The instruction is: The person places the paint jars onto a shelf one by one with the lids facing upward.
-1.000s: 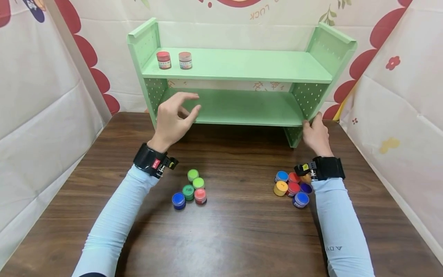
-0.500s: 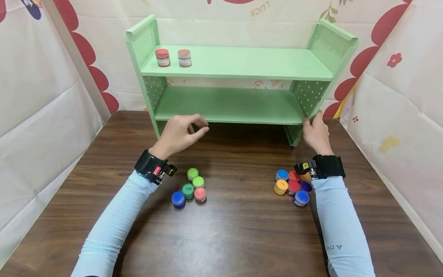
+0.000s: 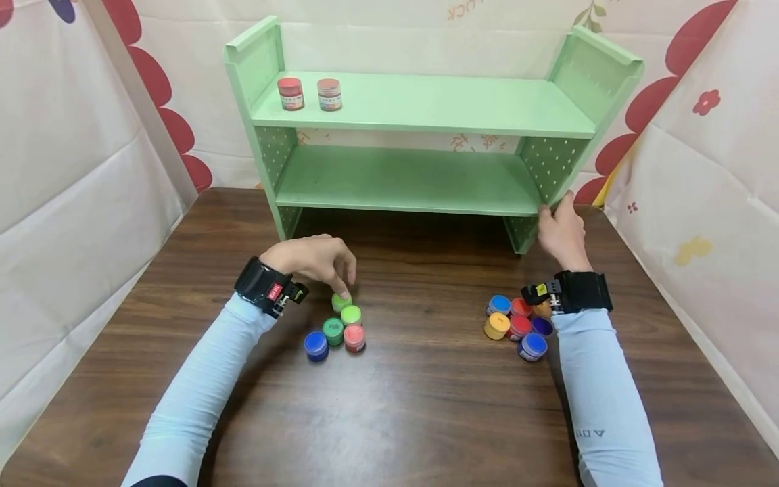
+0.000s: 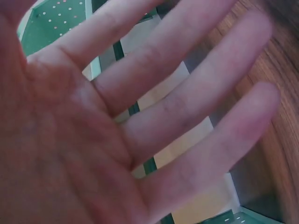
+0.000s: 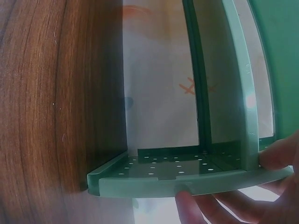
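My left hand (image 3: pixel 313 260) reaches down over the rear light green paint jar (image 3: pixel 341 306), a fingertip at its lid. In the left wrist view the fingers (image 4: pixel 168 109) look long and fairly straight; the jar is out of that view. Beside this jar stand another light green jar (image 3: pixel 351 315), a dark green jar (image 3: pixel 333 331), a pink-red jar (image 3: pixel 354 338) and a blue jar (image 3: pixel 316 345). My right hand (image 3: pixel 563 235) grips the lower right side panel of the light green two-tier shelf (image 3: pixel 402 179); its fingers (image 5: pixel 191 210) curl over the panel's edge.
Two jars with reddish lids, one red (image 3: pixel 291 94) and one paler (image 3: pixel 329 95), stand on the upper tier's left. A second cluster of blue, red, yellow and purple jars (image 3: pixel 519 328) sits near my right wrist. Printed cloth (image 3: pixel 706 270) surrounds the wooden table (image 3: pixel 414 406).
My left hand has come down from in front of the lower tier to the rear light green jar. My right hand stays on the shelf's side panel.
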Available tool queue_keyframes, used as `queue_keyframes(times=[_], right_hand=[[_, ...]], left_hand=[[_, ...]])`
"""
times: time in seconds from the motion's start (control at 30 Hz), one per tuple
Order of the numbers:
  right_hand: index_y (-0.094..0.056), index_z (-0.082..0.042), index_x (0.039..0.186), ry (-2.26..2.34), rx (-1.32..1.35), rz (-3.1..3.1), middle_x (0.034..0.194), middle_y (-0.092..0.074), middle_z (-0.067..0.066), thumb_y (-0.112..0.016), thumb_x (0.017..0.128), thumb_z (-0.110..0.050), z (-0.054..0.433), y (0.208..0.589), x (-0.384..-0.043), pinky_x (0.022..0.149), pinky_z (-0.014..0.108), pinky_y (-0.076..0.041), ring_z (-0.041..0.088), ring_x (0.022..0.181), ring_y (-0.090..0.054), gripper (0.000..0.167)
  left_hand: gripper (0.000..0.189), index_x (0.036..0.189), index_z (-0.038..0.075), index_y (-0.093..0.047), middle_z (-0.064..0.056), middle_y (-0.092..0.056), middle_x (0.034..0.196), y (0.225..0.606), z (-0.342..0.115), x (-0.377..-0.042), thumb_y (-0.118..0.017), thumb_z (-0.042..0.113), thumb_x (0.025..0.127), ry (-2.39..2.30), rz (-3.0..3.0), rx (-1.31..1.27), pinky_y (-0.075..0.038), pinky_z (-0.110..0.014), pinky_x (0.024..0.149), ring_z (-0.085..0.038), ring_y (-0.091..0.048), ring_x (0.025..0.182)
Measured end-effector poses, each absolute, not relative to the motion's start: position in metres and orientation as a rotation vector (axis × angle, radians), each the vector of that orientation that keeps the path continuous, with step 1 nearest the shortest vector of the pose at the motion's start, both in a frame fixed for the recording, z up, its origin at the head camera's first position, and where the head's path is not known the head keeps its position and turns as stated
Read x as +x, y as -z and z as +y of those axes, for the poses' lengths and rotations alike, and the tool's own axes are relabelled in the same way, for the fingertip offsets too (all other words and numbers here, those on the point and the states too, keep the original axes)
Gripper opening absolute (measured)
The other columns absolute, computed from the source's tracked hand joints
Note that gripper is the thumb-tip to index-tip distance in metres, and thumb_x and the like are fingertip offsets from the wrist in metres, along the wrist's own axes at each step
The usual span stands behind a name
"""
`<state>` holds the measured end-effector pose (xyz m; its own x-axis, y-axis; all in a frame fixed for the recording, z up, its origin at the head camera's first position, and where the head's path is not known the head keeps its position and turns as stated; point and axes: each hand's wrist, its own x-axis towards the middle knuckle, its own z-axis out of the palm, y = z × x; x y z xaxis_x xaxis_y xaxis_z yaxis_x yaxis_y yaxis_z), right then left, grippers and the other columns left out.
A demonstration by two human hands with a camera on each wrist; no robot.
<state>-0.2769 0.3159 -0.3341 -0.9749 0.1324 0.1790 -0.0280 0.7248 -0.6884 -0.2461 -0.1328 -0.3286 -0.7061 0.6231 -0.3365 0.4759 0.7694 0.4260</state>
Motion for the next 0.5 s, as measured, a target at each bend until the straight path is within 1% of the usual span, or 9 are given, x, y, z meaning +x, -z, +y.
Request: queue_keyframes(times=[0.23,0.33,0.5], right_hand=[[-0.016,-0.001,0.159,-1.077,-0.085,-2.71,0.15,-0.041,0.039,-0.025,0.108,-0.039,0.316,0.334,-0.276,0.106,0.072,-0.029,0.06,0.136,-0.039,0.063],[-0.015,0.0,0.159,-1.07,-0.083,-2.707,0.15,-0.041,0.039,-0.025,0.109,-0.038,0.315,0.334,-0.276,0.106,0.072,-0.029,0.059,0.136,-0.04,0.064],[-0.014,-0.001,0.159,-1.067,-0.072,-2.702,0.148,-0.042,0.041,-0.025,0.109,-0.038,0.315,0.335,-0.276,0.104,0.073,-0.029,0.061,0.133,-0.041,0.064]], left_hand=[[0.018,0.097,0.023,-0.08,0.006,-0.077,0.087,0.334,-0.13,-0.248,-0.088,0.02,0.081,-0.444,2.423,0.826,-0.051,-0.031,0.076,-0.013,-0.065,0.091],[0.016,0.096,0.024,-0.081,0.006,-0.077,0.088,0.338,-0.129,-0.249,-0.086,0.017,0.083,-0.451,2.439,0.863,-0.05,-0.03,0.078,-0.012,-0.065,0.092],[0.017,0.1,0.023,-0.08,0.006,-0.077,0.085,0.342,-0.127,-0.253,-0.083,0.016,0.086,-0.519,2.516,0.9,-0.051,-0.033,0.083,-0.012,-0.067,0.089]])
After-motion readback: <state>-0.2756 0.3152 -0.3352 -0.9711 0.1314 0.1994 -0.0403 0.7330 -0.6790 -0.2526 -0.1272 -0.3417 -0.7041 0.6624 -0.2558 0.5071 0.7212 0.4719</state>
